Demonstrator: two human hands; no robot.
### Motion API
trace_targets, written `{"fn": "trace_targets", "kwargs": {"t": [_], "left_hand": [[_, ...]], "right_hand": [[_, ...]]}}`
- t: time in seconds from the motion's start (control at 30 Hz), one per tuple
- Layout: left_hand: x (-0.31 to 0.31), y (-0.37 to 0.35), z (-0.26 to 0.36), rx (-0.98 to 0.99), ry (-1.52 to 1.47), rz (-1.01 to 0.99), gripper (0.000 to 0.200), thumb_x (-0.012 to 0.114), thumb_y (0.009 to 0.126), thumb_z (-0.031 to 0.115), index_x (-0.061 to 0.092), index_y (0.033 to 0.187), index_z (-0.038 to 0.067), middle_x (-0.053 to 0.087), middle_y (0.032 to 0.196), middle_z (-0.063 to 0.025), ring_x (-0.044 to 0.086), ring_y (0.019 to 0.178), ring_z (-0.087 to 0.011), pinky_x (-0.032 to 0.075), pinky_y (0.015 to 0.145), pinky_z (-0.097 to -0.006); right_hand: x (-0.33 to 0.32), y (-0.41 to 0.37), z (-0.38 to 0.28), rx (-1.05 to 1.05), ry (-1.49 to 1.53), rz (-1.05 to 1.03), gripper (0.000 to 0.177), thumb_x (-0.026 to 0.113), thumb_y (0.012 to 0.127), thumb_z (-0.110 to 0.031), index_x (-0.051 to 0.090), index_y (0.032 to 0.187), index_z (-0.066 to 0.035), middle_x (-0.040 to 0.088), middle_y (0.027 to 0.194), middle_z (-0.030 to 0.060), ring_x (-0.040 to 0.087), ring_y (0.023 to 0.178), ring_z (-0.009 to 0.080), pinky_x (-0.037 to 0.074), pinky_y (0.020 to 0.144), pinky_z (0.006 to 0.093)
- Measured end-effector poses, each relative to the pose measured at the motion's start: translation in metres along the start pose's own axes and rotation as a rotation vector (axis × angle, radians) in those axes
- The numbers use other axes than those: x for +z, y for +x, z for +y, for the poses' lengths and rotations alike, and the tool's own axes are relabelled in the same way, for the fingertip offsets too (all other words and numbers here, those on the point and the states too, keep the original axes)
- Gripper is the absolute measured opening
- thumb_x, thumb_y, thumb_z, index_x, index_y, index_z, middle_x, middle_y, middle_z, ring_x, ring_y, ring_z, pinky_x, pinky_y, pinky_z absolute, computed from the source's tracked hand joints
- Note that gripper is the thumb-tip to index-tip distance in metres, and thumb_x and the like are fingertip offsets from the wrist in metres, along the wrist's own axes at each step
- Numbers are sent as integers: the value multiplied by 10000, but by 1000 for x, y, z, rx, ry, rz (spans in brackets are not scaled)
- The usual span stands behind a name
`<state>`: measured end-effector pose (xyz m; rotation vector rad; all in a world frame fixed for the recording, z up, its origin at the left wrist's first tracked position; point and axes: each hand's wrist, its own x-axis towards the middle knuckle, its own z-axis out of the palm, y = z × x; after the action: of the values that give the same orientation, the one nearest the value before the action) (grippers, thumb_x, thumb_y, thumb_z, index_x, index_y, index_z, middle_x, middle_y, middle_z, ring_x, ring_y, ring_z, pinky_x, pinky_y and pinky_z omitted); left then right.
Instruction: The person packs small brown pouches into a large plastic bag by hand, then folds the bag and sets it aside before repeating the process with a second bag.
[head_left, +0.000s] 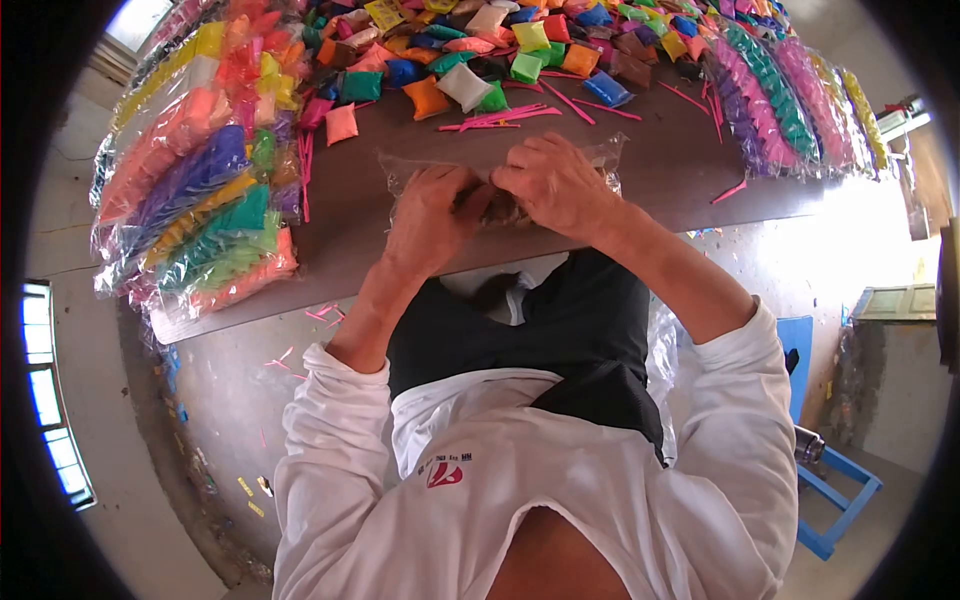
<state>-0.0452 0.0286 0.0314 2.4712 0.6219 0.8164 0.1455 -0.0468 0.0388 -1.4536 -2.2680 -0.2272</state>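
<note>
A clear plastic bag (403,168) lies at the table's near edge, its corners showing on both sides of my hands. My left hand (438,212) is curled with fingers closed on the bag's middle. Close beside it, my right hand (553,185) pinches the bag too, its fingers bent together. Something brownish shows through the plastic between and below the hands, but I cannot make out what it is. Pink strips (495,120) lie on the table just beyond the bag.
Small colourful packets (465,87) are heaped at the table's far side. Filled clear bags are stacked at the left (190,170) and right (790,100). Loose pink strips lie on the brown table (670,160). A blue stool (840,500) stands on the floor at right.
</note>
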Motion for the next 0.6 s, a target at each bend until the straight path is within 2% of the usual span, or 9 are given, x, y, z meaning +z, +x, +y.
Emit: {"fn": "trace_targets", "kwargs": {"t": [0.1,0.2,0.3,0.4,0.47,0.6], "left_hand": [[-10,-4,0,-51,-39,69,161,661,878,152,669,959,13,670,888,-136,645,820,-277,487,723,-361],[-28,-5,7,-229,-153,52,227,635,932,214,666,986,-4,667,834,-107,625,762,-165,481,683,-298],[-35,-7,1,-162,-95,183,294,595,971,272,665,979,-13,651,780,-62,578,735,-101,469,668,-263],[-40,-9,-4,-331,-232,244,280,598,964,256,659,920,-14,648,732,-75,574,674,-144,463,638,-298],[-42,-11,-12,-347,-225,268,342,571,979,303,661,900,-18,641,712,-55,559,663,-118,462,644,-296],[-45,-13,-19,-351,-199,323,464,524,990,391,669,832,-21,628,691,-44,549,652,-103,454,649,-286]], "right_hand": [[4,-5,-4,2,-28,26,151,605,731,-112,646,876,-102,550,811,72,595,867,258,446,785,383],[6,-8,-2,-18,-20,45,198,627,710,-112,654,906,-109,540,818,65,588,865,251,438,786,377],[6,-9,-2,-24,-10,57,205,632,699,-105,655,902,-108,536,815,62,585,861,245,435,782,377],[6,-8,-3,-17,-2,60,188,624,700,-85,652,885,-100,535,799,65,590,845,243,435,769,377],[5,-8,-3,-20,3,73,190,633,686,-50,652,872,-89,534,772,66,599,816,246,437,747,378],[3,-9,-4,-3,-29,-7,152,581,743,-88,645,880,-101,550,817,73,596,857,241,432,778,373]]}}
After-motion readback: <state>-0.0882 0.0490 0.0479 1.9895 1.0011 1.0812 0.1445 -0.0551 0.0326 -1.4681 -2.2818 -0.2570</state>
